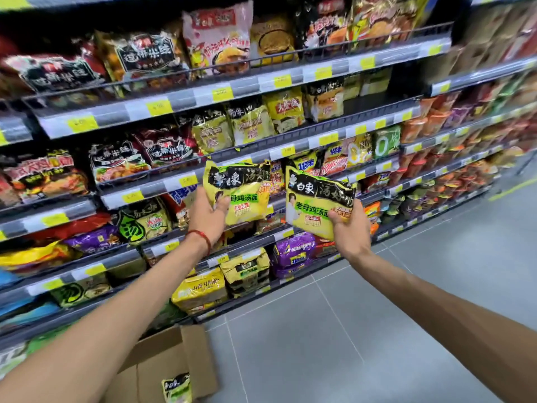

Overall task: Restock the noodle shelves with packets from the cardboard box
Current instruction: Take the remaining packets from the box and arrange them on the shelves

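1. Head view, the only one we have: our left hand [207, 213] grips the left packet [241, 193] at its lower left corner, thumb on the front and fingers behind. Our right hand [348, 228] clasps the right packet [313, 205] at its lower right corner in the same way. Both packets are held upright in front of the middle tiers of the noodle shelves [261, 82]. We cannot tell whether either touches a rail.
2. We judge these packets light and easy to carry one per hand. The wrapper looks like thin, glossy film, so it is probably soft, crinkly and a little slippery. The noodle block inside is likely brittle. We would hold by a corner or flat across the body, and not squeeze hard.
3. Each packet is mostly yellow, with a black band across the top bearing large white characters. Green characters run across the middle, with a small red label below them. The film catches the light and the top seam is wrinkled.
4. The cardboard box [162, 362] sits open on the floor at the foot of the shelves. One spare packet [177, 388] of the same design shows inside.
5. Similar yellow shelf packets [212, 132] stand one tier up. We judge that row the likely destination.
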A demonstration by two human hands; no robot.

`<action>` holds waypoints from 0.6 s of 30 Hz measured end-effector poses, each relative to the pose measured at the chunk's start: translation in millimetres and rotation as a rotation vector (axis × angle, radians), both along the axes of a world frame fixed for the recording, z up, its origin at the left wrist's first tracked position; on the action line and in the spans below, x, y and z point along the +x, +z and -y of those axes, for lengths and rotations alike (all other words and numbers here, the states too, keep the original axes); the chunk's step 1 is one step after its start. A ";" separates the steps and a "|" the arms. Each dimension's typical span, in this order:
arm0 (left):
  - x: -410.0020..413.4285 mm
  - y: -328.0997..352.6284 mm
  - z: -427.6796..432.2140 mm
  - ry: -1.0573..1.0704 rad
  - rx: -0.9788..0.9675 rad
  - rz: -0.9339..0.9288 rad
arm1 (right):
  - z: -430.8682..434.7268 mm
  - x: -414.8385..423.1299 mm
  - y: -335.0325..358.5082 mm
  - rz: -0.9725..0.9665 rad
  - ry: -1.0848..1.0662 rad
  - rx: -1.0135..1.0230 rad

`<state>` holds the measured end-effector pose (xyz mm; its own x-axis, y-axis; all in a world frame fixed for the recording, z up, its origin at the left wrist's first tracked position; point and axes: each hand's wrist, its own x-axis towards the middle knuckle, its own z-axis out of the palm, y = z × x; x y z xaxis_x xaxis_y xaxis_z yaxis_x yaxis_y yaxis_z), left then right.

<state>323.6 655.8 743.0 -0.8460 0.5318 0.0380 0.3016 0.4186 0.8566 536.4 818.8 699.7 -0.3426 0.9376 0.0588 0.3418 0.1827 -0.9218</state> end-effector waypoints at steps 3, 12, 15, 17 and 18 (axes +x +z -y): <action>-8.9 5.2 -49.8 -0.015 0.026 0.016 | -46.6 -3.3 6.1 -0.003 -0.012 -0.010; -39.7 6.9 -187.2 -0.112 0.120 0.054 | -175.0 -28.1 18.5 -0.046 -0.047 0.010; -36.0 18.6 -230.4 -0.090 0.105 0.034 | -208.0 -34.9 33.4 -0.067 -0.039 0.014; -35.0 16.6 -259.3 -0.070 0.114 0.004 | -235.3 -38.4 33.7 -0.092 -0.033 0.001; -33.6 15.7 -272.9 -0.062 0.115 -0.023 | -251.5 -39.7 32.5 -0.092 -0.035 0.005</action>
